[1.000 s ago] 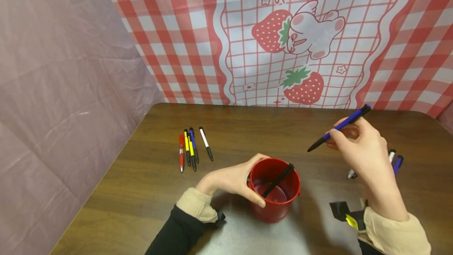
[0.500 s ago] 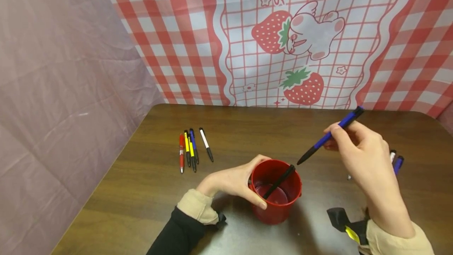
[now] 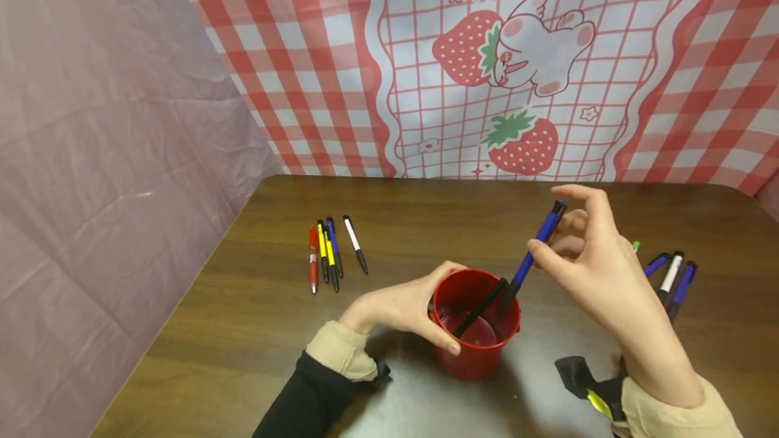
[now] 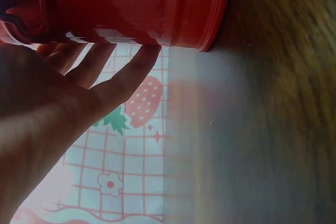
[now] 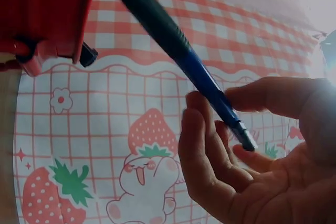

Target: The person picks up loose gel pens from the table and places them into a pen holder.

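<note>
A small red bucket (image 3: 468, 365) stands on the table, and my left hand (image 3: 404, 306) grips its side, thumb at the near rim and fingers behind. In the left wrist view those fingers (image 4: 126, 77) reach along the wall of the bucket. One black pen (image 3: 482, 307) leans inside, its end poking over the rim. Between thumb and fingers, my right hand (image 3: 599, 255) pinches a blue pen with a black grip (image 3: 528, 262), index finger raised off it. The pen slants down, its black end overlapping the bucket's right inner side. The right wrist view shows the pinch on the blue barrel (image 5: 205, 85).
At the left lie a red pen (image 3: 313, 259), two yellow pens (image 3: 331, 259), a blue pen (image 3: 332, 235) and a white pen (image 3: 355, 242). Right of my right hand are a white pen (image 3: 671, 272) and blue pens (image 3: 684, 284). A patterned cloth (image 3: 420, 100) hangs behind the table.
My right hand has brought the blue pen left and down to the bucket and tilted it steeper. Its index finger has lifted. The left hand stays on the bucket.
</note>
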A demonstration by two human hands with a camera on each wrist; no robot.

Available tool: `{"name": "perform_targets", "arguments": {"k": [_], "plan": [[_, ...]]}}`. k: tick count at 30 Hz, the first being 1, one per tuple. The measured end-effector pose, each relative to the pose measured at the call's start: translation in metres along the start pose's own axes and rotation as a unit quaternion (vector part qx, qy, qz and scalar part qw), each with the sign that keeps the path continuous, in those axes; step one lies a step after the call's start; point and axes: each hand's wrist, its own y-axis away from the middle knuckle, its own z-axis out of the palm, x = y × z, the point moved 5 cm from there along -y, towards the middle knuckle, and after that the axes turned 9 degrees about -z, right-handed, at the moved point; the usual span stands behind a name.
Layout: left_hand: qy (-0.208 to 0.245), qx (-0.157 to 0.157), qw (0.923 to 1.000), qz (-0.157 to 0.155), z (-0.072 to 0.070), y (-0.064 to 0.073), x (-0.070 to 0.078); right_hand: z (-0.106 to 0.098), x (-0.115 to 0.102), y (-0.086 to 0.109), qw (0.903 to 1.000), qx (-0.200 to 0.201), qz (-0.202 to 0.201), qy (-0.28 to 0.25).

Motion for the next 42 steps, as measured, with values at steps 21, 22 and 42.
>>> {"name": "perform_targets", "arguments": {"k": [21,22,42], "plan": [[-0.009,0.002,1.0000,0.000,0.000,0.000,-0.001,0.022,0.005,-0.001,0.9844,-0.156,0.032,0.076],[-0.009,0.002,1.0000,0.000,0.000,0.000,-0.001,0.023,0.006,-0.001,0.9834,-0.160,0.033,0.078],[-0.018,-0.003,0.9998,-0.007,-0.001,0.000,-0.001,0.036,0.019,-0.006,0.9755,-0.188,0.047,0.104]]}}
